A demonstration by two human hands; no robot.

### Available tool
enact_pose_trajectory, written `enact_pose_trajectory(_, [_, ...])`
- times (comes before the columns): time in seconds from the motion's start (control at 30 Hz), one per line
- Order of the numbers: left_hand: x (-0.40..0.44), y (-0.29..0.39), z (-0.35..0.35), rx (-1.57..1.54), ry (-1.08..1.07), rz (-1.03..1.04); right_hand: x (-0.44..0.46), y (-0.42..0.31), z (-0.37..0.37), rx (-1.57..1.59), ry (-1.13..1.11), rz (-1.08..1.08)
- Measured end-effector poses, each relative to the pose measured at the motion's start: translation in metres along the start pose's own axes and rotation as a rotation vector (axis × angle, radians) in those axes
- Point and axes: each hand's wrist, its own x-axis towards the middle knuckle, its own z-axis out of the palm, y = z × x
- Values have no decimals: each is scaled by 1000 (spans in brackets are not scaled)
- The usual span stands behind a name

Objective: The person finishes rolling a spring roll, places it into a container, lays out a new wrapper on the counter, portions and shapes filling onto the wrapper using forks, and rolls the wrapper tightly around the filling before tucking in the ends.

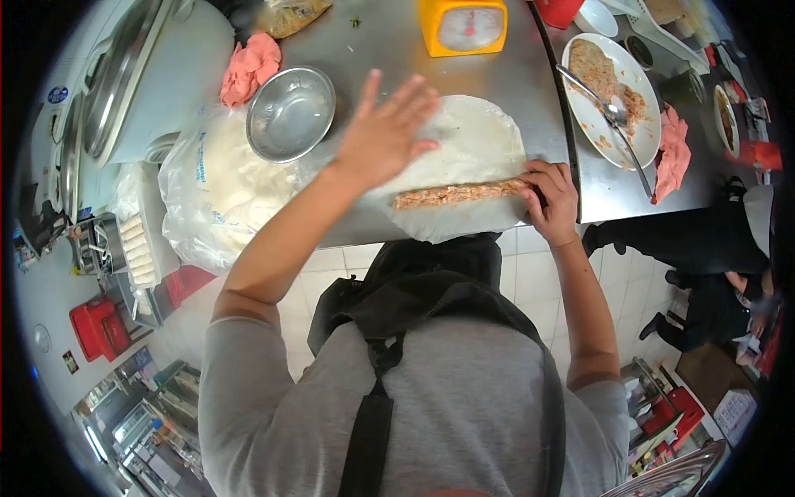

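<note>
Steel counter (pixel 527 76) up against the wearer's lap, tiled floor below, big pot (pixel 195 70) off to the left, pretty classic busy kitchen. Front and centre on the counter is a pale thin sheet (pixel 480 149), lying flat, and across its near half runs a strip of orange-flecked filling (pixel 455 195).

So, progress check: sheet's spread out, filling's laid in one long line. What I'd call not done is any folding, since none of the sheet covers the strip (at least nowhere I can see). Left hand (pixel 389 132) has its fingers spread wide by the sheet's left side; can't tell if it's touching. Right hand (pixel 551 195) is curled at the strip's right end, thumb and fingers bent around it, though whether they're actually pinching I can't say.

Plenty of filling's left on the oval plate (pixel 652 132), with spoons (pixel 614 114) lying in it. The plastic bag (pixel 219 178) on the left has more pale stuff inside, and beyond it some white rolls (pixel 139 253) sit lined up in a tray (pixel 163 219). No clue what's inside those.
</note>
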Motion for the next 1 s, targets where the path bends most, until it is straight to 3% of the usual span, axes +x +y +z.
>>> enact_pose_trajectory(0.1, [5,21,17,-246,-17,149,-1,2,1,-10,2,-16])
enact_pose_trajectory(0.17, [10,11,32,-258,16,125,0,3,0,-14,-4,-12])
enact_pose_trajectory(0.37, [-20,-10,-6,132,-219,-114,1,1,-1,-6,-8,-19])
enact_pose_trajectory(0.43, [-34,-4,1,-145,-99,46,-2,1,1,-6,-1,-11])
enact_pose_trajectory(0.53, [-46,-4,14,-182,-82,-48,0,2,1,-9,5,-18])
enact_pose_trajectory(0.8, [-84,-2,-16,-114,-177,-35,-1,-1,0,-11,9,-17])
enact_pose_trajectory(1.0, [-78,6,-4,-219,-33,7,1,0,2,-22,16,-14])
